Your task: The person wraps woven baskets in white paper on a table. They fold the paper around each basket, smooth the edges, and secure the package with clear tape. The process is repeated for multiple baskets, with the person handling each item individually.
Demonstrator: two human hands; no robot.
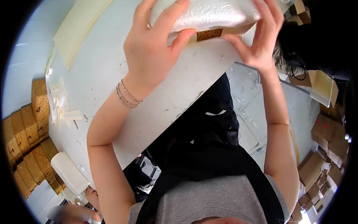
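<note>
At the top of the view, a package wrapped in crinkled white paper (207, 13) lies on the white worktable (167, 100), with a strip of brown woven surface (209, 34) showing along its near edge between pale edges. My left hand (156, 44), a thin bracelet at its wrist, grips the package's left side, thumb at the near edge. My right hand (261, 44) is curled round its right end, thumb beside the woven strip.
Stacked woven boxes (28, 149), a white paper roll (67, 171), pale sheets (76, 26) and ribbon scraps (59, 100) are at the left, with a co-worker's arm (71, 212) below. Cardboard boxes (319, 164) crowd the right, over the tiled floor (250, 108).
</note>
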